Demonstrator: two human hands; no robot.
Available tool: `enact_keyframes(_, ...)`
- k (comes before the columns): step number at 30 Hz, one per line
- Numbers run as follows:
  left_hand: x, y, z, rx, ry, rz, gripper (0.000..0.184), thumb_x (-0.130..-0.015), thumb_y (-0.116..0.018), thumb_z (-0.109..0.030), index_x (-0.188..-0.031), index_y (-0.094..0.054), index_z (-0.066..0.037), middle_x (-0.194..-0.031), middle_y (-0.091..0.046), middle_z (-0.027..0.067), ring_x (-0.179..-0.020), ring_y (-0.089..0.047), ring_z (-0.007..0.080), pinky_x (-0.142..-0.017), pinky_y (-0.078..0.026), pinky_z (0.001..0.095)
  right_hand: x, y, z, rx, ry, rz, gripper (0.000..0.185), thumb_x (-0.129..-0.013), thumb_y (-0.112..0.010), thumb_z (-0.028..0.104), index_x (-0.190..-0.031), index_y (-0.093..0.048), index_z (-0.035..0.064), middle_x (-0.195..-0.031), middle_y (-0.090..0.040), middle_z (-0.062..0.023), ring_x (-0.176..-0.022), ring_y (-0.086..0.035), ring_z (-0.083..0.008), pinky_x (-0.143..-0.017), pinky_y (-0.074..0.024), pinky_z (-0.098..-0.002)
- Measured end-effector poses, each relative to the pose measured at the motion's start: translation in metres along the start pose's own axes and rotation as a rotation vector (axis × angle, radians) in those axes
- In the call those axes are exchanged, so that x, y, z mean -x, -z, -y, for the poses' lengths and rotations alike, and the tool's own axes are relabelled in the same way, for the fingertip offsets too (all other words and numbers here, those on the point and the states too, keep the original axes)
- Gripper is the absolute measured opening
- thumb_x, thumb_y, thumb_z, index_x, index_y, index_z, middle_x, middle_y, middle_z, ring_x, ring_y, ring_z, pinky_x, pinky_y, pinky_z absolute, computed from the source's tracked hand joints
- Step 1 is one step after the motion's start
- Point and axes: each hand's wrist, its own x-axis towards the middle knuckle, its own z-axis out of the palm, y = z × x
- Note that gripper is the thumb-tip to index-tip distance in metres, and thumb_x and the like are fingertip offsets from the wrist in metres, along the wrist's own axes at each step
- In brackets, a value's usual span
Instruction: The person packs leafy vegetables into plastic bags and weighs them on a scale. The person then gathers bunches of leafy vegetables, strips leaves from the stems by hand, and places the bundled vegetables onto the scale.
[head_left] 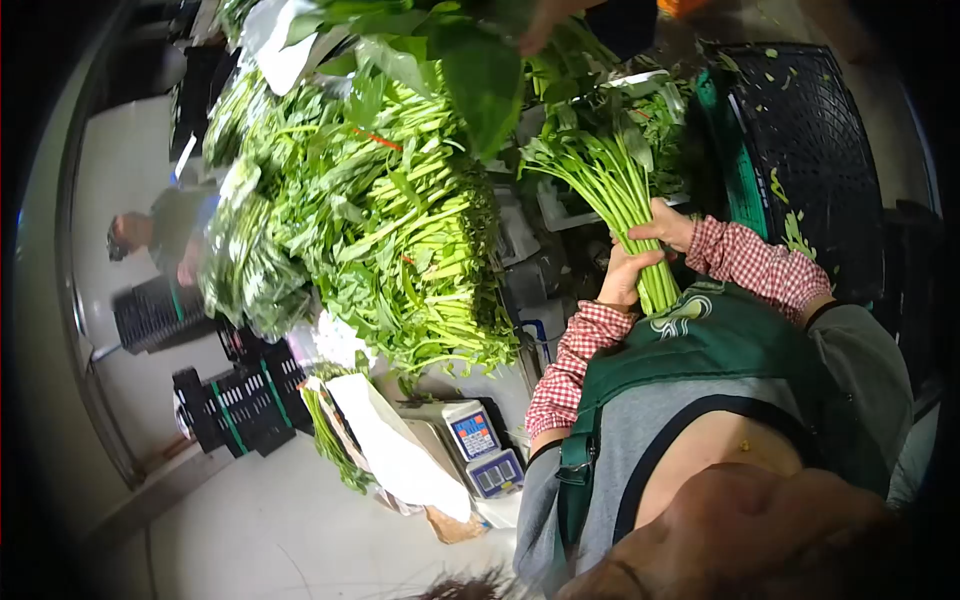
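Both of my hands are wrapped round a bunch of long-stemmed leafy greens [622, 190], held in front of my green apron [700, 335]. My left hand [628, 276] grips the stems near their cut ends, which point toward the apron. Higher on the stems, my right hand [668, 226] is closed round the same bunch, with the leaves fanning out away from me. To the left lies a large pile of similar greens [400, 230], many cut stem ends facing my side. Red-and-white checked sleeves cover both forearms.
A digital scale [472, 432] stands below the pile, beside white paper [405, 450]. At the right is a black crate [815, 150] with leaf scraps. Black crates [240, 400] stand at the left, where another person [165, 230] is. Blurred large leaves [480, 85] hang at the top.
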Motion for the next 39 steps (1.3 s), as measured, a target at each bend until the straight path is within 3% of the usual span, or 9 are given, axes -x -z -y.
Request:
enact_keyframes(3, -0.001, 0.003, -0.001, -0.107, -0.015, -0.100, 0.046, -0.062, -0.062, 0.002, -0.106, -0.046, 0.001, -0.088, -0.056, 0.0109, -0.073, -0.058, 0.0225, -0.065, -0.049, 0.0333, -0.013, 0.011, -0.021, -0.270, -0.099, 0.112, 0.043, -0.073, -0.064, 0.013, -0.109, -0.047, -0.0016, -0.102, -0.056, -0.0130, -0.096, -0.053, -0.0208, -0.085, -0.0422, -0.0326)
enact_keyframes(5, -0.010, 0.022, 0.005, -0.577, -0.105, -0.270, 0.037, -0.061, -0.063, 0.002, -0.096, -0.051, 0.002, -0.082, -0.057, 0.0085, -0.069, -0.057, 0.0189, -0.061, -0.048, 0.0302, -0.027, 0.018, -0.036, -0.712, -0.231, 0.191, 0.043, -0.074, -0.062, 0.011, -0.112, -0.046, -0.0016, -0.107, -0.053, -0.0154, -0.102, -0.051, -0.0247, -0.090, -0.0400, -0.0358)
enact_keyframes(6, -0.013, 0.030, 0.009, -0.810, -0.149, -0.353, 0.032, -0.060, -0.064, 0.002, -0.091, -0.054, 0.002, -0.079, -0.057, 0.0072, -0.067, -0.057, 0.0171, -0.059, -0.047, 0.0286, -0.032, 0.017, -0.045, -0.706, -0.241, 0.198, 0.043, -0.074, -0.062, 0.011, -0.112, -0.046, -0.0016, -0.107, -0.053, -0.0154, -0.102, -0.051, -0.0247, -0.090, -0.0400, -0.0358)
enact_keyframes(14, 0.039, 0.034, 0.026, -0.493, -0.077, -0.428, 0.025, -0.059, -0.068, 0.000, -0.082, -0.056, 0.002, -0.074, -0.058, 0.0054, -0.064, -0.056, 0.0138, -0.057, -0.046, 0.0260, -0.025, -0.014, -0.071, -0.704, -0.380, 0.291, 0.044, -0.073, -0.061, 0.007, -0.113, -0.045, -0.0007, -0.109, -0.052, -0.0164, -0.109, -0.045, -0.0267, -0.094, -0.0360, -0.0383)
enact_keyframes(19, 0.064, 0.040, 0.026, -0.496, -0.133, -0.409, 0.027, -0.059, -0.068, 0.000, -0.083, -0.057, 0.003, -0.074, -0.058, 0.0062, -0.063, -0.056, 0.0148, -0.057, -0.046, 0.0269, -0.016, -0.048, -0.061, -0.540, -0.296, 0.262, 0.041, -0.071, -0.063, 0.008, -0.108, -0.049, -0.0008, -0.101, -0.055, -0.0141, -0.096, -0.053, -0.0234, -0.086, -0.0419, -0.0353)
enact_keyframes(26, 0.136, 0.053, 0.011, -0.039, -0.054, 0.034, 0.043, -0.062, -0.064, 0.003, -0.103, -0.049, 0.002, -0.082, -0.059, 0.0111, -0.074, -0.060, 0.0217, -0.066, -0.049, 0.0305, 0.021, -0.136, -0.040, -0.086, -0.068, -0.056, 0.035, -0.069, -0.065, 0.007, -0.100, -0.052, -0.0003, -0.088, -0.058, -0.0080, -0.077, -0.057, -0.0170, -0.069, -0.0479, -0.0293)
enact_keyframes(29, 0.162, 0.062, 0.017, -0.134, -0.133, 0.116, 0.053, -0.062, -0.066, -0.002, -0.110, -0.044, 0.003, -0.089, -0.058, 0.0142, -0.082, -0.058, 0.0247, -0.073, -0.048, 0.0333, 0.044, -0.168, -0.046, -0.073, 0.078, -0.171, 0.032, -0.069, -0.066, 0.006, -0.098, -0.053, 0.0000, -0.087, -0.058, -0.0070, -0.075, -0.057, -0.0157, -0.065, -0.0483, -0.0283)
enact_keyframes(34, 0.193, 0.069, 0.018, -0.070, -0.160, 0.495, 0.070, -0.059, -0.071, -0.015, -0.118, -0.037, 0.004, -0.100, -0.055, 0.0185, -0.094, -0.055, 0.0291, -0.082, -0.045, 0.0388, 0.073, -0.198, -0.047, -0.049, 0.246, -0.135, 0.032, -0.069, -0.065, 0.005, -0.098, -0.053, -0.0003, -0.087, -0.058, -0.0070, -0.074, -0.057, -0.0146, -0.065, -0.0484, -0.0284)
enact_keyframes(39, 0.233, 0.072, 0.016, -0.057, -0.056, 0.566, 0.075, -0.057, -0.072, -0.019, -0.118, -0.035, 0.005, -0.103, -0.054, 0.0200, -0.095, -0.055, 0.0297, -0.083, -0.044, 0.0406, 0.087, -0.225, -0.053, -0.009, 0.133, 0.004, 0.035, -0.067, -0.066, 0.004, -0.099, -0.052, -0.0004, -0.089, -0.058, -0.0068, -0.076, -0.057, -0.0140, -0.067, -0.0480, -0.0274)
